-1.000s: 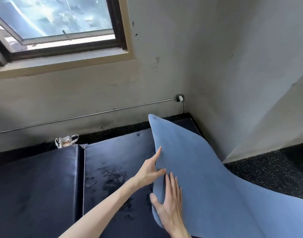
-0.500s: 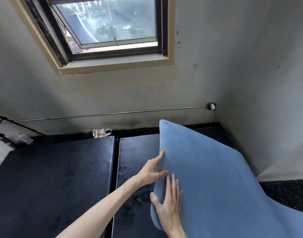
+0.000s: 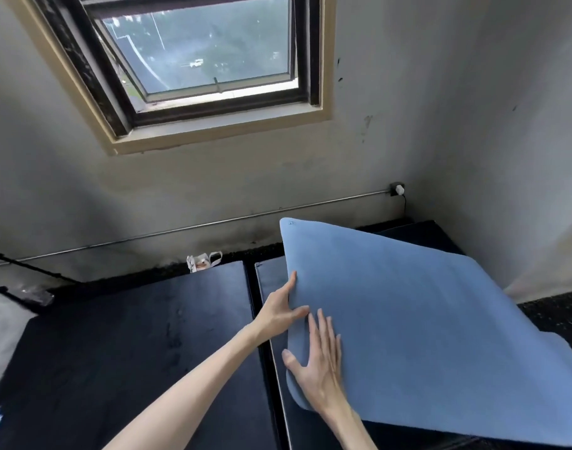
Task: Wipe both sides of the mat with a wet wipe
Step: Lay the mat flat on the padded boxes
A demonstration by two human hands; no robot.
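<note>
Pinching the blue mat's (image 3: 424, 319) raised left edge, my left hand (image 3: 279, 311) has its thumb on top, while my right hand (image 3: 320, 362) presses flat, fingers straight, just beside it. The mat tilts over the right black floor pad (image 3: 271, 277), its long axis running from the far-left corner toward the near right.

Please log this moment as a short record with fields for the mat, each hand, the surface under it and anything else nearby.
mat: blue mat, left edge lifted and curling, right part lying down
left hand: left hand holds the raised edge, thumb on top
right hand: right hand lies flat on the mat, fingers straight
surface: black pads, side by side
wipe: none visible
nearby: white bag by the wall; window above
</note>
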